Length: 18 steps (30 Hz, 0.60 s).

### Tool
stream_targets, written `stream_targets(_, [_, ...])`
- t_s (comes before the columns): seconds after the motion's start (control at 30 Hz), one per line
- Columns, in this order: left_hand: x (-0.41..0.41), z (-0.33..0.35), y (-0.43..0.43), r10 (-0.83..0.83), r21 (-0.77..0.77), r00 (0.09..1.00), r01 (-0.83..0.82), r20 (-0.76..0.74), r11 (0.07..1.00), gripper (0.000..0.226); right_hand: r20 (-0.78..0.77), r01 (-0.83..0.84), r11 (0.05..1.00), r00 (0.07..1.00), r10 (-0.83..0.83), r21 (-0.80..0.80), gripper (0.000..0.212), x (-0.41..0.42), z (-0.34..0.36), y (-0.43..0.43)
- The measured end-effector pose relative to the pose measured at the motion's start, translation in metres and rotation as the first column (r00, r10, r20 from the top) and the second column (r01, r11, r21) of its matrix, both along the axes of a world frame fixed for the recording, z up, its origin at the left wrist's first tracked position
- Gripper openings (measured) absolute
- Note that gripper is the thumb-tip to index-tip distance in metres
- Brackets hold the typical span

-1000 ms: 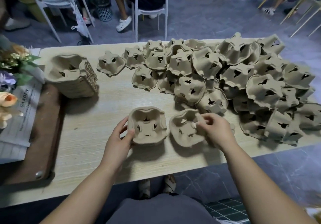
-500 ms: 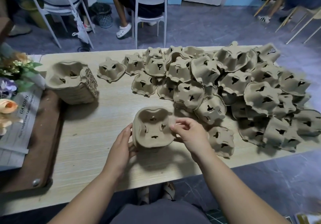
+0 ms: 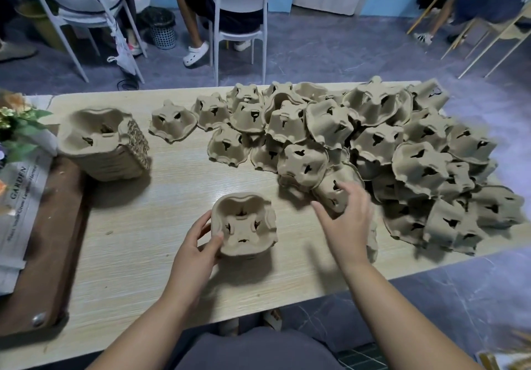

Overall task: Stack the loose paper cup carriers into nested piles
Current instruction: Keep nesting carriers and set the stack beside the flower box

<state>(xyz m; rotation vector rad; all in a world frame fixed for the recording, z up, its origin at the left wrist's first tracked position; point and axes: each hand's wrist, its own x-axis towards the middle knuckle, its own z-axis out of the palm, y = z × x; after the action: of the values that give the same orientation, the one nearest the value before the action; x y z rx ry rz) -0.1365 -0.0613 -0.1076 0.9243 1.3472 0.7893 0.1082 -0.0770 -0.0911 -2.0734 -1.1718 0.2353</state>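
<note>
A small nested pile of brown pulp cup carriers stands open side up near the table's front edge. My left hand grips its left rim, thumb over the edge. My right hand hovers to the right with fingers spread, its fingertips over an upturned loose carrier at the near edge of the big heap. A taller finished pile stands at the far left of the table.
The wooden table carries a heap of several loose carriers across its right half. A brown board, printed paper and artificial flowers lie at the left. White chairs with seated people stand beyond the table.
My right hand seated a carrier into the pile held by my left hand, then let go and moved right toward the heap. The left hand stayed on the pile.
</note>
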Motion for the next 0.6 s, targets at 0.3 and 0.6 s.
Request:
stream_targets(0.3, [0.028, 0.001, 0.008, -0.043, -0.014, 0.999, 0.043, 0.003, 0.999, 0.039, 0.086, 0.034, 0.970, 0.996, -0.014, -0.239, 0.095, 0.050, -0.017, 0.033])
stream_targets(0.6, [0.027, 0.002, 0.006, -0.029, -0.012, 0.999, 0.029, 0.015, 0.999, 0.036, 0.086, -0.033, 0.992, 0.995, 0.044, -0.125, 0.059, 0.070, -0.015, 0.030])
